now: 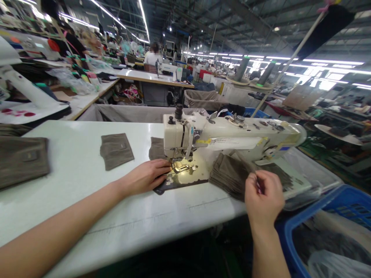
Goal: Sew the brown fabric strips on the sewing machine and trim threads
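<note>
Stack of brown cloth panels (226, 177) sits on the white table (78, 154) below the arm of the sewing machine (232, 133); right hand (264, 193) is at the stack's right side, thumb and fingers closed, apparently on the edge of the top panel (243, 164), though blur hides the exact grip. Left hand (149, 175) lies by the needle area, fingers narrow, nearly straight; cannot tell whether they pinch anything. Panels look light, soft, floppy and hardly fragile, plies likely to cling: best taken 1 at a time by a free corner.
</note>
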Available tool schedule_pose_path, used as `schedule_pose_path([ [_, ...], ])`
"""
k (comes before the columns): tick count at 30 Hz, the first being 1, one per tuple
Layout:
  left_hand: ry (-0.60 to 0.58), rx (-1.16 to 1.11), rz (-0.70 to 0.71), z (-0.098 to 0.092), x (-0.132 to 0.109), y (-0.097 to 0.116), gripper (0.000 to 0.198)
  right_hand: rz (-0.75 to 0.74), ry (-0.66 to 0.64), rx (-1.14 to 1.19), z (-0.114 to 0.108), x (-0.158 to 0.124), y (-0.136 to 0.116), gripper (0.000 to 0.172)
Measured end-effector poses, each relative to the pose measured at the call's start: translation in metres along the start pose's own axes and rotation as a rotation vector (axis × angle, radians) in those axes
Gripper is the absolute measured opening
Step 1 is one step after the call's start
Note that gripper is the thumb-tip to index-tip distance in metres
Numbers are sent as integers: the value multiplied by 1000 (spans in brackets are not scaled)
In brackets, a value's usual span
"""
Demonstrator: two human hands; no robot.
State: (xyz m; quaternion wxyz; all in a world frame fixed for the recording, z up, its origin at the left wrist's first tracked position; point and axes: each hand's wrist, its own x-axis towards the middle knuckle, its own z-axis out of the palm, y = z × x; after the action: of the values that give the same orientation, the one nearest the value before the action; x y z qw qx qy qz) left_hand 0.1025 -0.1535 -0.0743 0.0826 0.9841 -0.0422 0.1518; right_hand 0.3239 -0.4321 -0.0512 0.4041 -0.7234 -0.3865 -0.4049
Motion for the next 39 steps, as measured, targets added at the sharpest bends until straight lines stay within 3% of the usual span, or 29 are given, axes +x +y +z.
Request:
schedule_pose_path([
  [3, -4, -12, -10, -2, 3, 0, 33, 18, 181, -27, -5, 1, 1, 6],
  [9, 4, 19, -35, -1, 4, 2, 33, 304, 553, 39, -21, 1, 4, 6],
  [13, 19, 27, -41, 1, 3, 3, 33, 314, 655, 147, -33, 10, -5, 20],
  [17, 26, 36, -62, 4, 2, 2, 33, 337, 712, 129, -40, 17, -23, 10],
  [21, 43, 55, -84, 6, 2, 1, 34, 457, 581, 128, -43, 10, -43, 8],
  [24, 36, 64, -101, 7, 2, 2, 35, 511, 409, 142, -46, 2, -54, 20],
  [28, 17, 63, -129, 4, -5, 0, 37, 481, 211, 98, -50, 0, -66, 25],
  [34, 6, 71, -286, -15, -45, -13, 41, 388, 127, 156, -48, 1, -79, 18],
  [36, 32, 44, -337, -23, -54, -5, 40, 335, 82, 238, -44, -4, -83, 11],
  [39, 104, -155, -532, -33, -50, 29, 43, 155, -45, 339, -34, -18, -89, 8],
])
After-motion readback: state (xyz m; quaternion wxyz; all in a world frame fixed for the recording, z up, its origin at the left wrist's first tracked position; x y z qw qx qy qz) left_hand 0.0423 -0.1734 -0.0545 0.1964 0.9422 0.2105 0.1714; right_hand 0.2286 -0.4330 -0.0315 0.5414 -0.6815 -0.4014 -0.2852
